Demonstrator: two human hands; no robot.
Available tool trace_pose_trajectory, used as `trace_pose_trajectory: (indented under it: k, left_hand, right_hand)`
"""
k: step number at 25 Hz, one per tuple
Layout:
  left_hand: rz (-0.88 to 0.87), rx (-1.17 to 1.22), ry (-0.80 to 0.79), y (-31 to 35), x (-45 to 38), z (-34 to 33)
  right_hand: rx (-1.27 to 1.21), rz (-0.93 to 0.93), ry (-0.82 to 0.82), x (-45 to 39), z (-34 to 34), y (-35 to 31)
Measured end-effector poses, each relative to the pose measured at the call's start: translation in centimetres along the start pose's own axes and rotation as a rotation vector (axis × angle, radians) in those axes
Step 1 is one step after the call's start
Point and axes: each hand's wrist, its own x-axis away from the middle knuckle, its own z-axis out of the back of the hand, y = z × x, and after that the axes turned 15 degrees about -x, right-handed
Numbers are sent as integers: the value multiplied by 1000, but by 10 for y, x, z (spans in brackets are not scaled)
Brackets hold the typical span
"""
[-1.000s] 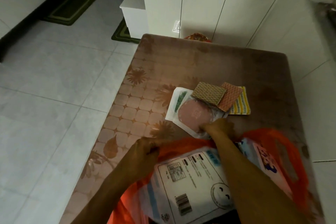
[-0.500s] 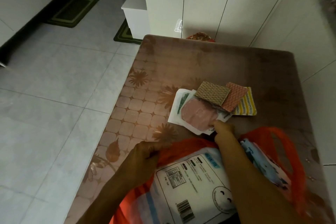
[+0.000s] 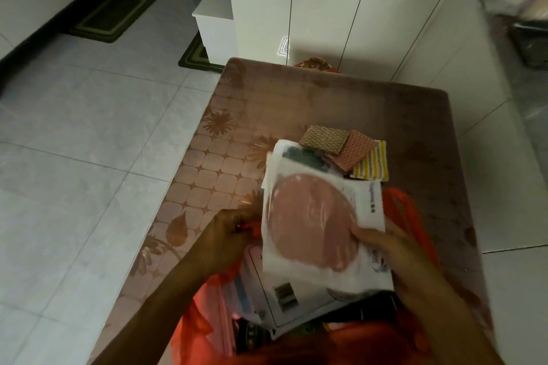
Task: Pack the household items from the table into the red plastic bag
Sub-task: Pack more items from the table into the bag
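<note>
We hold the flat white plastic packet with the round pink disc inside (image 3: pixel 314 225) just above the mouth of the red plastic bag (image 3: pixel 406 216), long axis running away from us, so the drop is straight down and toward us. Our right hand (image 3: pixel 388 249) grips its near right corner, thumb on top. Our left hand (image 3: pixel 228 234) pinches the bag's left rim, holding it open. Three folded woven cloths (image 3: pixel 344 151) lie on the patterned brown table (image 3: pixel 296 98) just beyond the packet.
</note>
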Motion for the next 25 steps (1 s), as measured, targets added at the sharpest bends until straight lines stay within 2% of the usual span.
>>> trace_pose_trajectory:
  k: [2, 4, 6, 9, 11, 13, 15, 17, 20, 23, 25]
  left_hand:
    - [13, -10, 17, 5, 4, 0]
    - [7, -41, 31, 10, 9, -1]
    - [-22, -75, 53, 11, 12, -3]
    - [-80, -182, 62, 15, 18, -9]
    - [-123, -266, 35, 17, 22, -15]
    - [-126, -385, -18, 16, 23, -22]
    - [-129, -440, -23, 11, 23, -27]
    - [-137, -426, -3, 5, 24, -33]
    - [-118, -351, -30, -1, 22, -37]
    - [-80, -263, -60, -15, 12, -37]
    - [-59, -219, -83, -21, 11, -40]
  right_hand:
    - [203, -111, -6, 13, 12, 8]
    - [386, -198, -95, 21, 13, 13]
    - [565, -209, -166, 21, 7, 17]
    - [1113, -14, -115, 17, -7, 18]
    - [1320, 276, 27, 16, -20, 4]
    - [1220, 535, 105, -4, -34, -8]
    - [1008, 569, 123, -48, -46, -12]
    - [763, 372, 164, -108, -47, -1]
    - [487, -3, 355, -184, -31, 24]
    - [429, -81, 477, -218, -26, 34]
    - [469, -105, 471, -225, -32, 40]
